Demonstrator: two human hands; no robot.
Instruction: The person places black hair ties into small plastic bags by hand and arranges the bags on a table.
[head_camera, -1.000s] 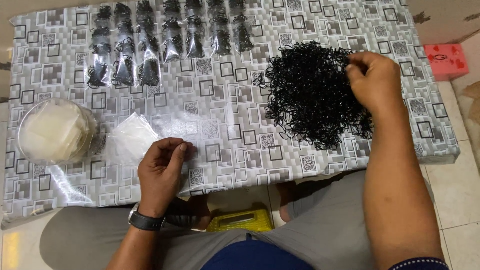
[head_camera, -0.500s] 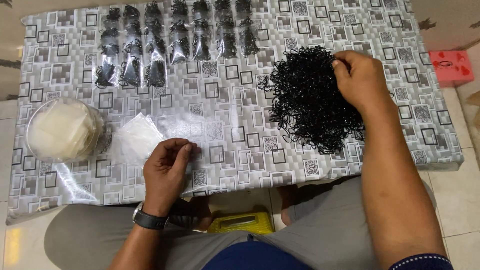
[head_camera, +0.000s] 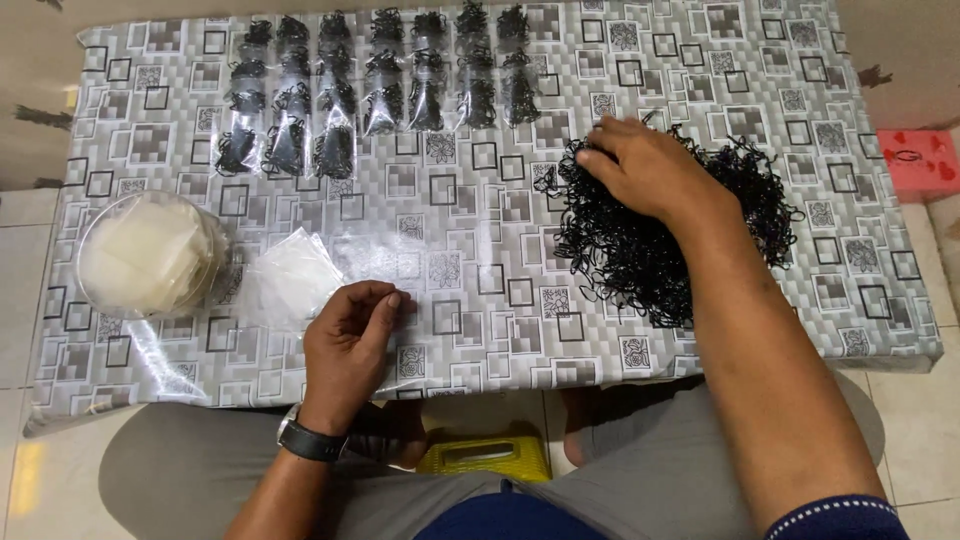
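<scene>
Right hand (head_camera: 650, 170) is digging curled fingers into the bands (head_camera: 690, 255), left hand (head_camera: 345, 345) pinching a bag (head_camera: 385, 255) awaiting filling.

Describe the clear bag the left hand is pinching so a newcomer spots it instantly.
On the grey patterned table, look near the front edge, right of the round tub of white sheets. The clear bag rises from the left hand; unlike the filled bags behind, it is empty.

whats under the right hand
The right hand rests on a pile of small black bands on the patterned table. Its fingertips and anything pinched are hidden.
</scene>
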